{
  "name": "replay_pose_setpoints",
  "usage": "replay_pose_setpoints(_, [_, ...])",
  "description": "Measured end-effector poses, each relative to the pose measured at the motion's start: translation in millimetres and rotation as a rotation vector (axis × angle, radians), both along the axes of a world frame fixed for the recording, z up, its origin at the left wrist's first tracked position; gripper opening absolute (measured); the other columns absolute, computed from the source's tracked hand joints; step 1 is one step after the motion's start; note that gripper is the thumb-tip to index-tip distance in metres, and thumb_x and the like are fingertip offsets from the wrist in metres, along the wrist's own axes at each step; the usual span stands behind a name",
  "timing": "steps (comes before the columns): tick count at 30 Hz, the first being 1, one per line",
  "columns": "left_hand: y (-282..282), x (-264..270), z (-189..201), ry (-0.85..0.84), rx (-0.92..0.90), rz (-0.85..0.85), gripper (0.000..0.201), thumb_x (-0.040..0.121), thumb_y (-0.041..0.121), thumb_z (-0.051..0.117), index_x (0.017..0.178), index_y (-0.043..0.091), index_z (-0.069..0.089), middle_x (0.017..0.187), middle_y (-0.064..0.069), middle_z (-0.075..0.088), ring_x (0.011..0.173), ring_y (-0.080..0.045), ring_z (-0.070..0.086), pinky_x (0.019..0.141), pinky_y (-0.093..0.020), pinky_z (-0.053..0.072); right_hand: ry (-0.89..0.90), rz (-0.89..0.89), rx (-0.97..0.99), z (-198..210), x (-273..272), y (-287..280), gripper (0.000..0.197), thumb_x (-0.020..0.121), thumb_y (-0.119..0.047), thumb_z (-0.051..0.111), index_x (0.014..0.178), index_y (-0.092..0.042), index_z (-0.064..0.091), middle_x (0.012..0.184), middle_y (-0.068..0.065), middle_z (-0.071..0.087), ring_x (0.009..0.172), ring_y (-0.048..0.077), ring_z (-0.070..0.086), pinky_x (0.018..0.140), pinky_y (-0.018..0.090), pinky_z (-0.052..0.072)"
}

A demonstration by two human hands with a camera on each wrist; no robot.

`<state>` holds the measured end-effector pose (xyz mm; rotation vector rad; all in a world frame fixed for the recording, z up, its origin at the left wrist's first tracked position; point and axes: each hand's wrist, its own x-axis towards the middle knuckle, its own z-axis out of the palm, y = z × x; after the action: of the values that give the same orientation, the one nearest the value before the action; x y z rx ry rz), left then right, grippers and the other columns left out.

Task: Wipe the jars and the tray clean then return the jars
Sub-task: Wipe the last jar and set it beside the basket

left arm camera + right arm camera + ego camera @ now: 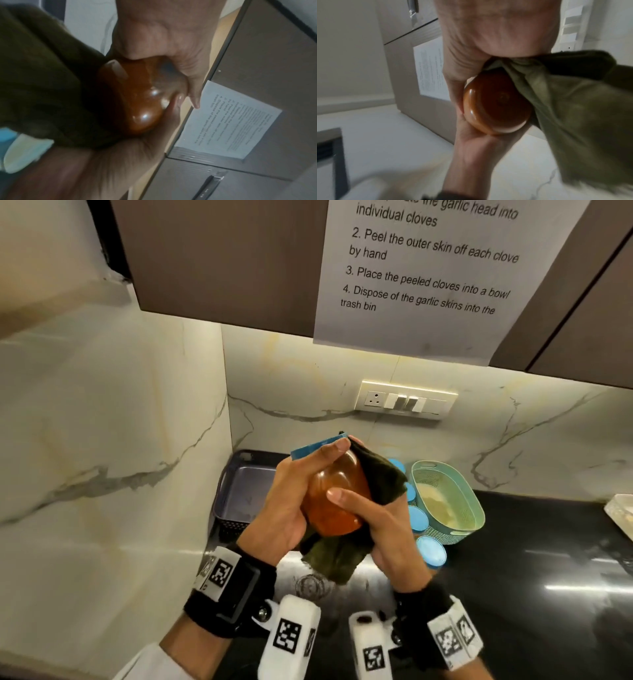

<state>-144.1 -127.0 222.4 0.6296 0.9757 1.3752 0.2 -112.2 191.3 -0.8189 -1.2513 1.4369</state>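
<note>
Fig.: your left hand (287,501) grips the jar (337,501), held above the desk (513,559) w/ the tray (239,491) far left. Right hand (373,518) fingers press the cloth (342,559) round it. Risk: glossy jar may slip if you loosen your grip while rubbing.

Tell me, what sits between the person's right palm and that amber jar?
A dark green cloth lies there, wrapped over the jar and gripped by the right hand; the head and right wrist views both show it. The left hand holds the jar bare.
</note>
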Motion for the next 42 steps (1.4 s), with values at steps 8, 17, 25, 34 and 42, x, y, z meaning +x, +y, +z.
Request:
replay_pose_setpoints(8, [1,-1,-3,-0.04,0.166,0.068,0.089,0.032,0.059,0.1,0.103,0.01,0.08,0.101,-0.011,0.078,0.095,-0.024,0.075,0.085,-0.037,0.062,-0.202,-0.259,0.675,-2,-21,-19,0.059,0.088,-0.015,0.082,0.142,-0.006,0.058,0.15,0.007,0.059,0.145,0.028,0.051,0.117,0.053,0.045])
replay_pose_setpoints(17, [0,-4,0,-0.092,0.129,0.092,0.035,0.064,0.04,0.09,0.088,0.015,0.082,0.093,-0.009,0.078,0.092,-0.026,0.074,0.089,-0.044,0.059,-0.25,-0.215,0.62,5,-22,-18,0.07,0.081,-0.006,0.088,0.144,-0.006,0.058,0.151,0.005,0.059,0.146,0.022,0.05,0.12,0.045,0.042])
replay_pose_setpoints(25, [9,2,-16,-0.03,0.083,0.141,0.111,0.024,0.067,0.098,0.116,0.01,0.074,0.107,-0.009,0.079,0.102,-0.027,0.075,0.083,-0.042,0.061,-0.187,-0.051,0.32,16,-11,-5,0.08,0.076,-0.006,0.09,0.147,-0.018,0.056,0.134,-0.006,0.071,0.127,0.01,0.066,0.106,0.037,0.056])
replay_pose_setpoints(34, [10,18,-11,0.117,0.003,0.25,0.106,0.032,0.065,0.097,0.12,0.013,0.069,0.11,-0.008,0.077,0.106,-0.029,0.073,0.093,-0.051,0.061,-0.216,-0.109,0.247,-12,-9,-9,0.085,0.071,0.005,0.091,0.138,-0.034,0.055,0.124,-0.028,0.07,0.121,-0.004,0.065,0.094,0.014,0.054])
replay_pose_setpoints(42, [4,-2,0,0.12,0.085,-0.126,0.056,0.073,0.041,0.077,0.122,0.016,0.069,0.108,-0.001,0.078,0.104,-0.018,0.072,0.085,-0.034,0.056,0.047,0.154,-0.17,-2,26,15,0.103,0.054,-0.038,0.1,0.144,-0.02,0.054,0.137,0.014,0.067,0.129,0.042,0.062,0.106,0.068,0.049])
